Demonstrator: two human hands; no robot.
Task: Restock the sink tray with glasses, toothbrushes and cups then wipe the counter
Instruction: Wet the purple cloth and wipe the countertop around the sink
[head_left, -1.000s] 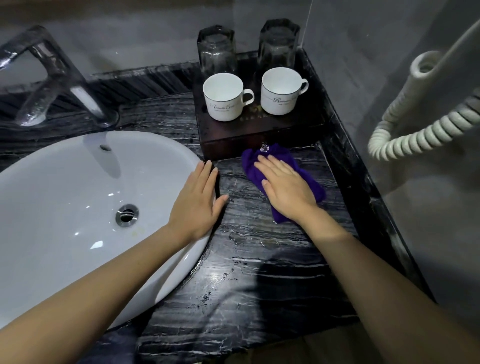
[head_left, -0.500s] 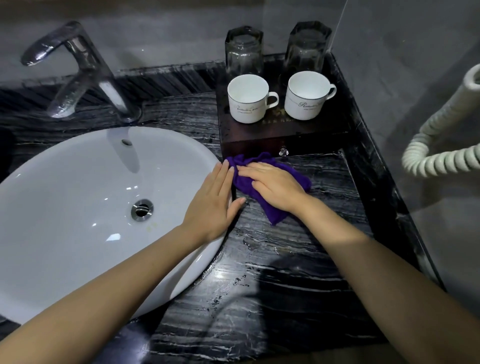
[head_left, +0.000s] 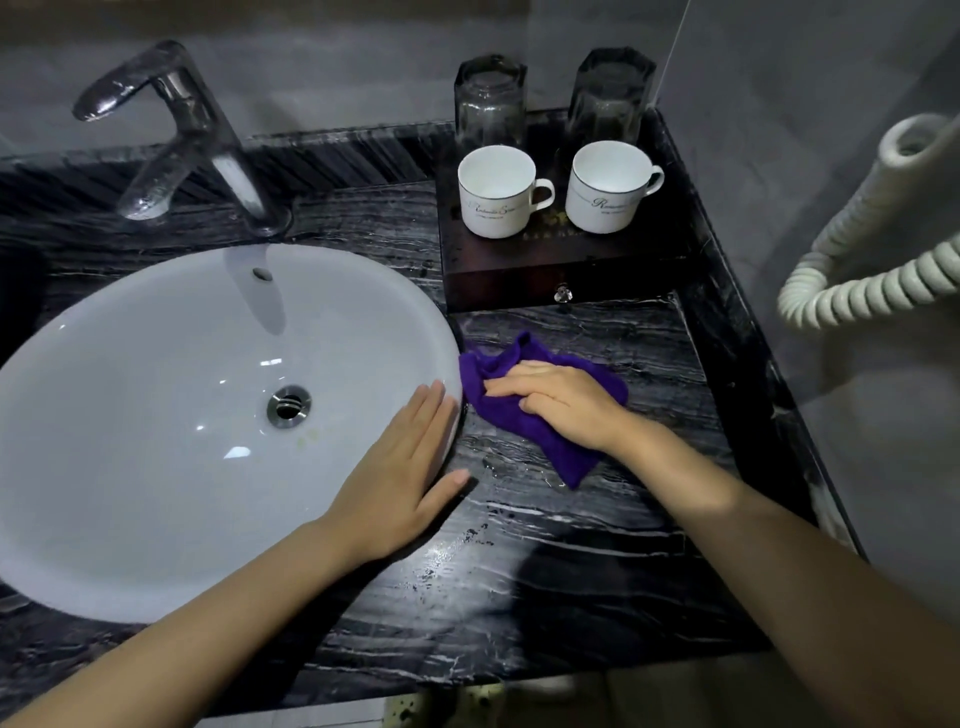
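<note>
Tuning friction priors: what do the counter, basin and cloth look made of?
Counter: looks like polished black stone, white veining, glossy sheen. Basin: glossy white ceramic, probably; sharp highlights. Cloth: purple napped fabric, maybe microfibre; it creases under the right hand.

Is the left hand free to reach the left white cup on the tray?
Probably yes: the left hand lies flat and empty on the sink rim, and only bare counter separates it from the left cup at the front of the tray.

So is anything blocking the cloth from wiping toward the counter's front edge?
Nothing visible does. The right hand presses the purple cloth on the counter; the left hand rests on the sink rim, off to the side.
</note>
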